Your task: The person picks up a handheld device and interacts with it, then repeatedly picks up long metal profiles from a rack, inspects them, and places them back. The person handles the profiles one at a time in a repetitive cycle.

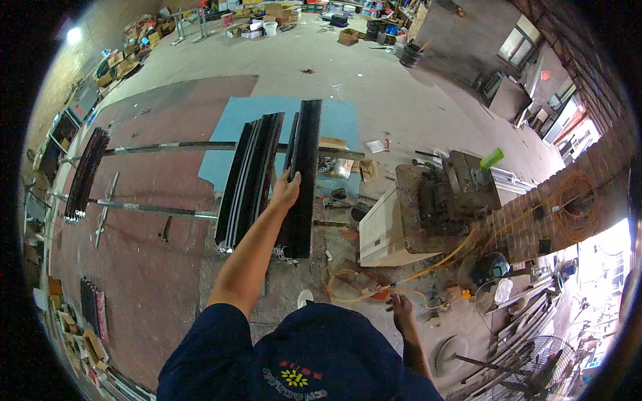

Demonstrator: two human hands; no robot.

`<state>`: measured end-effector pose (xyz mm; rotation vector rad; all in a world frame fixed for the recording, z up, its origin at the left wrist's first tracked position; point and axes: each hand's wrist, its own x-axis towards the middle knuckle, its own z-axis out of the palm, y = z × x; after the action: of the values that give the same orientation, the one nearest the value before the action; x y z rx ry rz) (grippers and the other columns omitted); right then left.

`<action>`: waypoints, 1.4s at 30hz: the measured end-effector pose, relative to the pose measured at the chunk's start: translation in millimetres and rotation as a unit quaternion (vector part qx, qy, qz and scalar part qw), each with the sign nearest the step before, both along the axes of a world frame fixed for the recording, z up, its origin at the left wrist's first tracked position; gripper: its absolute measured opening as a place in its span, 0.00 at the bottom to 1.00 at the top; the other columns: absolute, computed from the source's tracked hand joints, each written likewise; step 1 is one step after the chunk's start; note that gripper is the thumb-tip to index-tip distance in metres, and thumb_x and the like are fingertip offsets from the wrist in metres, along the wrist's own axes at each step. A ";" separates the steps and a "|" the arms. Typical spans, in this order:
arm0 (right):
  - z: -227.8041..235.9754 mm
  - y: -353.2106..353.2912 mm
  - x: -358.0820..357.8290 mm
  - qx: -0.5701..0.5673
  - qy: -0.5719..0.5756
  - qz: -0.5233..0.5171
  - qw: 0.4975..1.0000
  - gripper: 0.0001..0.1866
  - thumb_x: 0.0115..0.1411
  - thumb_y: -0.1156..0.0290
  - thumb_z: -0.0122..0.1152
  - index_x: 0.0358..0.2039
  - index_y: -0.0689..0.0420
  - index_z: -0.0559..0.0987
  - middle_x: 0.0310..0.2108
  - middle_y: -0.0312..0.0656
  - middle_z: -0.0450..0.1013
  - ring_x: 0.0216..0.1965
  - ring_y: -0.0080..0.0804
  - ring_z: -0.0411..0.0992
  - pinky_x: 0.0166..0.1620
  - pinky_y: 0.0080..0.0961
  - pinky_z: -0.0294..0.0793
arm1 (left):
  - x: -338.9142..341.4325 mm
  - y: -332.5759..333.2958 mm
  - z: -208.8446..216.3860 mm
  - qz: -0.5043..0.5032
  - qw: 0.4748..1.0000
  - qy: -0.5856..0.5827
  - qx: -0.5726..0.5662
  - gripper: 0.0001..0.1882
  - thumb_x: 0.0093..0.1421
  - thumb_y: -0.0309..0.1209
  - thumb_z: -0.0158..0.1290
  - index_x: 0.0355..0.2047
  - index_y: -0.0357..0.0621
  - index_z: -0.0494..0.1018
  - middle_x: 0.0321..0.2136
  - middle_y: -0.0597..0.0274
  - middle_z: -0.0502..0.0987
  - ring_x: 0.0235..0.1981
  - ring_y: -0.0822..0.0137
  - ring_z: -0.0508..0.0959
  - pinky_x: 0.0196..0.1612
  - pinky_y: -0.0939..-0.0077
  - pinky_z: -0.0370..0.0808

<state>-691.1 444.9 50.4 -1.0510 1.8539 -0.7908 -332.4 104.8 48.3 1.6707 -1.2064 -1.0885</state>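
Note:
My left hand (286, 191) reaches forward and is closed on the edge of a long black metal profile (306, 167), with a narrower black piece beside it. Just left of that lies a bundle of black profiles (251, 177), with pale edges along their length. Both groups rest across two dark rails (177, 146). Low on the right, my right hand (401, 311) hangs near a yellow hose (428, 271), its fingers loosely bent and apart. Nothing shows in it.
Another stack of black profiles (87, 175) sits at the rails' left end. A cabinet with a cluttered dark top (418, 224) stands close on the right, carrying a green cylinder (492, 158). A fan (535, 374) is low right. A blue sheet (338, 113) covers floor beyond the rails.

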 end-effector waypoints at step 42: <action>-64.3 78.3 -8.9 0.140 0.146 0.079 0.976 0.21 0.62 0.52 0.56 0.43 0.56 0.78 0.38 0.53 0.77 0.42 0.49 0.77 0.44 0.41 0.74 | 199.0 31.6 -80.9 0.115 0.918 -0.370 0.089 0.19 0.62 0.41 0.48 0.45 0.38 0.75 0.42 0.41 0.78 0.45 0.41 0.76 0.47 0.51 0.73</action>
<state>-700.0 523.2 -13.9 -1.1590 2.0232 -0.2784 -133.5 136.4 -32.6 2.4151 -1.3251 -0.4158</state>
